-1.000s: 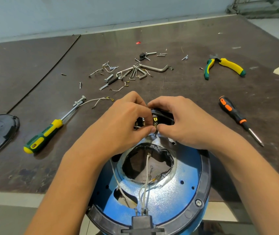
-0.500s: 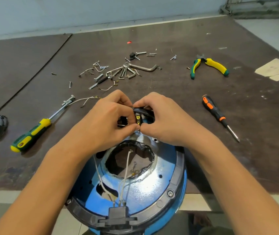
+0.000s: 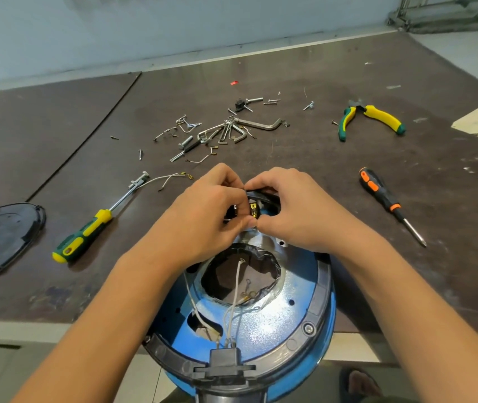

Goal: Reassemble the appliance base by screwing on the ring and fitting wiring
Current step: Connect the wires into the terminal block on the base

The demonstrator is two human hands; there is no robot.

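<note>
- The brown table (image 3: 319, 175) carries the blue appliance base (image 3: 275, 321), which overhangs the near edge.
- The black ring (image 3: 320, 298) sits round the base's rim, with one screw (image 3: 308, 328) visible in it.
- The left hand (image 3: 202, 216) and right hand (image 3: 295, 210) are where they were a second ago. Both pinch the small black-and-yellow connector (image 3: 252, 212) at the far rim, so I'd judge the wiring fit unfinished.
- White wires (image 3: 236, 289) lie loose across the opening.

Left hand (image 3: 202, 216), right hand (image 3: 298, 210), fingers (image 3: 229, 179) together
</note>
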